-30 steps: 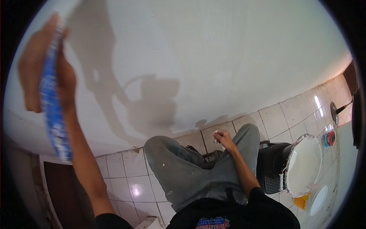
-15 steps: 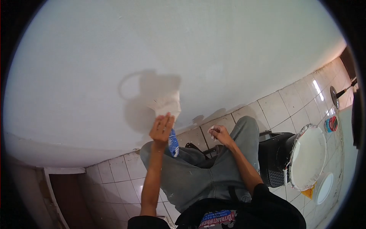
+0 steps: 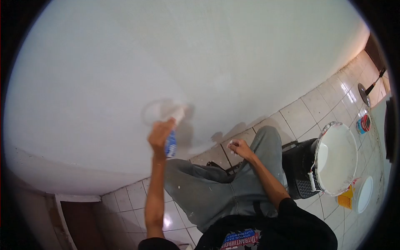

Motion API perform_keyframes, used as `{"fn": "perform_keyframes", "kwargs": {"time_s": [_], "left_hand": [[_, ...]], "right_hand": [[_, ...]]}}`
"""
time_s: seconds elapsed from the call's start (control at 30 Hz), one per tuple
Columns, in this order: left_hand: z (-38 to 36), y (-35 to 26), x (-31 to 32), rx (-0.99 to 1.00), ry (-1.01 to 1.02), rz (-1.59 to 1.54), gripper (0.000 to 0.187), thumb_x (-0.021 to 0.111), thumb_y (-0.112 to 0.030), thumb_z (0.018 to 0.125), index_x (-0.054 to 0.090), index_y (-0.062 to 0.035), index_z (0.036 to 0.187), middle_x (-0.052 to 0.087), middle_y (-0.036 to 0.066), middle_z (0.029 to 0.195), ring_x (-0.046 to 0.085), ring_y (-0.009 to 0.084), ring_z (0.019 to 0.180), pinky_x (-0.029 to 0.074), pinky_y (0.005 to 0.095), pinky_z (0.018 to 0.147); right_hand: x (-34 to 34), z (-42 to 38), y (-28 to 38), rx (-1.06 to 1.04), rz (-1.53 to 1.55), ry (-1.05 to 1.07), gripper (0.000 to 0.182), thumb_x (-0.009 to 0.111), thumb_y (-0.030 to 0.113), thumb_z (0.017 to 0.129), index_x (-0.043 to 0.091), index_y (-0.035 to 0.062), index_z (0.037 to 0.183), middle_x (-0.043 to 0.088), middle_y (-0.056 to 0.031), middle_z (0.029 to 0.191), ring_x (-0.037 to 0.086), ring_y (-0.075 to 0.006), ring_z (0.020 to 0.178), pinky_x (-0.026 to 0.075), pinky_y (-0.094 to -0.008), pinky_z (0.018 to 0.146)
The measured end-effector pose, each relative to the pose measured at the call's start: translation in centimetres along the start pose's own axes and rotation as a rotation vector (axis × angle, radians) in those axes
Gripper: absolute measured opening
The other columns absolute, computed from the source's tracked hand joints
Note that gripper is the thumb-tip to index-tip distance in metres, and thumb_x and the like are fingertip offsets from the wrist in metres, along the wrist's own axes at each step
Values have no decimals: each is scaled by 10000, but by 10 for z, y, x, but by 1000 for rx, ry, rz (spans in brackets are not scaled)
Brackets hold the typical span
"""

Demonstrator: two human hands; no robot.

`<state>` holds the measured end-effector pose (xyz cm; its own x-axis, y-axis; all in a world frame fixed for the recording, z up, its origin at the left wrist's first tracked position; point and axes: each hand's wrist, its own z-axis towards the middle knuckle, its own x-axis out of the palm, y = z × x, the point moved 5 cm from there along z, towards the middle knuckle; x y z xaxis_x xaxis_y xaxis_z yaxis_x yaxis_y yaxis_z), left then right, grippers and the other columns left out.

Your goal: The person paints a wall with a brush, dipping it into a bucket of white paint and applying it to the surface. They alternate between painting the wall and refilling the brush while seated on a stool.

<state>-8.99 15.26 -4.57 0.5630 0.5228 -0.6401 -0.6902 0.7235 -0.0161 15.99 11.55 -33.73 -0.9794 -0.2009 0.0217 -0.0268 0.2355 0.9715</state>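
Observation:
My left hand (image 3: 160,135) is raised close to the white wall (image 3: 233,62), its fingers closed round a piece that looks like a folded sheet (image 3: 171,143). A cream part reaches past my fingertips to the wall, and a blue part with white marks hangs below the hand. The hand's shadow falls on the wall around it. My right hand (image 3: 240,148) rests by my right knee, fingers curled together, with white at the fingertips; what they pinch I cannot tell.
To the right, a large white bucket (image 3: 336,192) with a paint-smeared rim sits by a black basket-like container (image 3: 306,191). A yellow-and-white tub (image 3: 346,198), a small red-and-blue can (image 3: 363,124) and a round-based stand (image 3: 363,95) are on the tiled floor (image 3: 301,112). A doorway (image 3: 81,221) lies lower left.
My left hand has shifted left and slightly up along the wall with the folded sheet, its fingers now more wrapped than flat. My right hand stays by the knee. The view has turned slightly.

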Motion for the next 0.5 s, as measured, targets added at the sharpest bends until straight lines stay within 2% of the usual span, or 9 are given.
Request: {"fn": "perform_keyframes", "kwargs": {"time_s": [0.03, 0.13, 0.17, 0.2, 0.27, 0.47, 0.5], "left_hand": [[15, 6, -17, 41, -88, -53, 195, 670, -46, 809, 689, 8, 995, 712, 141, 933, 686, 271, 800, 512, 377, 695], [81, -15, -76, 389, -213, 134, 177, 665, -63, 841, 686, 9, 1002, 717, 143, 966, 693, 263, 818, 530, 371, 746], [103, -25, -95, 366, -183, 404, 163, 665, -33, 849, 685, 17, 1003, 716, 149, 975, 696, 258, 838, 538, 366, 766], [122, -25, -113, 522, -270, 419, 151, 657, -17, 863, 681, 22, 1007, 714, 148, 987, 697, 253, 863, 539, 355, 775], [151, -25, -140, 622, -354, 644, 167, 686, -12, 854, 667, 5, 1019, 718, 127, 989, 695, 235, 877, 542, 326, 776], [146, -7, -111, 417, -391, 584, 214, 690, -28, 852, 660, 3, 1062, 715, 143, 995, 700, 233, 850, 542, 316, 734], [123, 1, -92, 454, -410, 567, 219, 600, -154, 920, 699, -34, 1074, 710, 79, 1081, 678, 214, 969, 511, 301, 715]], "right_hand": [[-1, 0, 3, -8, -25, 7, 155, 574, 131, 902, 659, 4, 927, 612, -29, 687, 573, -95, 603, 465, -257, 526], [-1, -5, 9, 31, 24, 4, 127, 582, 123, 912, 644, 12, 910, 594, -24, 675, 549, -92, 586, 445, -241, 526], [0, -3, 9, 29, 14, 7, 138, 580, 130, 910, 650, 11, 918, 596, -24, 679, 549, -90, 590, 447, -246, 524], [0, -1, 7, 29, 3, 11, 150, 579, 137, 907, 656, 10, 926, 598, -24, 682, 550, -87, 593, 450, -252, 521], [2, 0, 2, 33, 0, 20, 161, 577, 142, 906, 662, 8, 935, 600, -24, 687, 550, -85, 598, 452, -257, 519], [10, 8, 5, 63, 45, 34, 146, 571, 119, 914, 656, 2, 939, 597, -28, 694, 547, -85, 599, 449, -251, 521], [10, 9, 4, 67, 44, 34, 143, 569, 115, 915, 655, 3, 940, 595, -27, 692, 546, -85, 597, 449, -251, 520]]}}
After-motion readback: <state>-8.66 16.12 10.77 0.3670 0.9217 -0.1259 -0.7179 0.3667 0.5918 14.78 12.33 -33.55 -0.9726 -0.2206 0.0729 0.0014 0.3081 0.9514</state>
